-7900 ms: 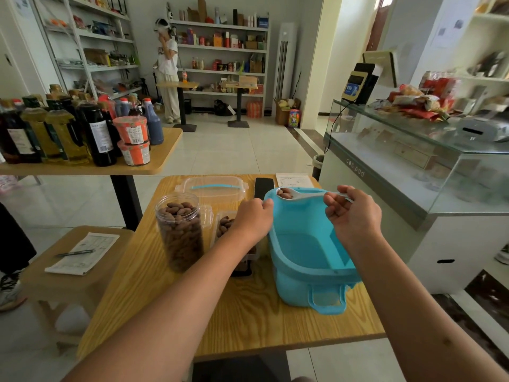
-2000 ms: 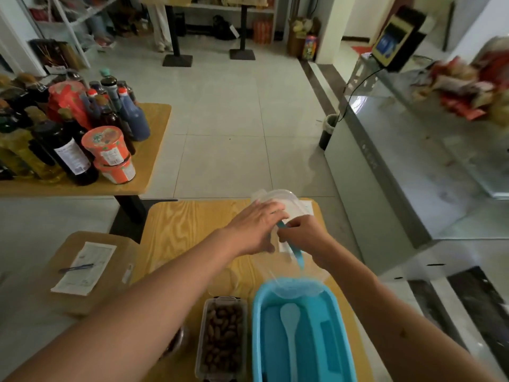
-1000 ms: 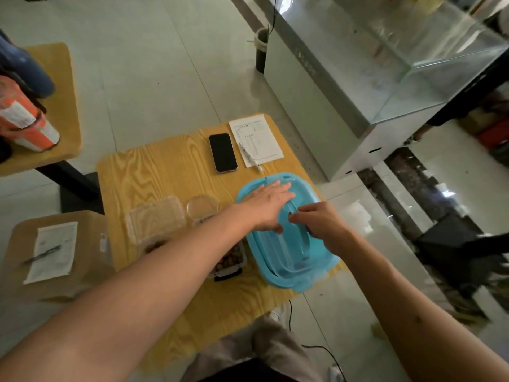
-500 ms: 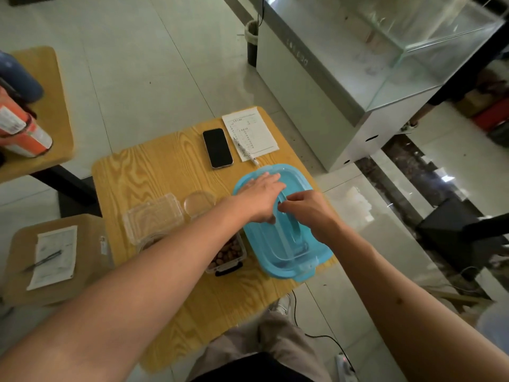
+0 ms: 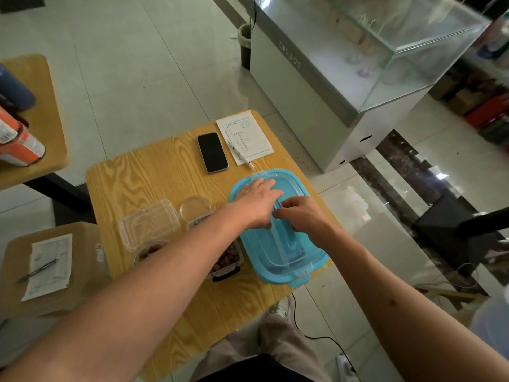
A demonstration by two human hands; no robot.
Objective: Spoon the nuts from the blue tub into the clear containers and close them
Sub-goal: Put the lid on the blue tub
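Blue plastic fills the middle of the head view: the blue tub (image 5: 278, 235) sits on the right half of the wooden table (image 5: 154, 177) with its clear-centred lid (image 5: 286, 244) lying on top. The left hand (image 5: 257, 204) rests flat on the far part of that lid, fingers straight and spread, its grip apart and holding nothing. The right hand (image 5: 301, 216) is just beside it, touching it at the fingertips, with its fingers curled down onto the lid's middle ridge; whether that grip pinches the ridge or only presses on it, I cannot tell.

Left of the tub, touching or nearly touching its side, stands a clear rectangular container (image 5: 227, 261) with nuts (image 5: 224, 260) inside and a dark latch at its near end; the left forearm hides most of it. Further left a round clear jar (image 5: 147, 250) also shows nuts, partly under the same arm. A clear rectangular lid (image 5: 148, 223) lies above the jar, and a small round clear lid (image 5: 195, 209) lies between that lid and the tub.

At the table's far edge a black phone (image 5: 212, 152) lies face up beside a printed paper sheet (image 5: 244, 136) with a pen (image 5: 240, 155) across it. To the left a low stool (image 5: 55, 268) carries another sheet and pen. A glass display case (image 5: 358, 59) stands on the tiled floor to the right.
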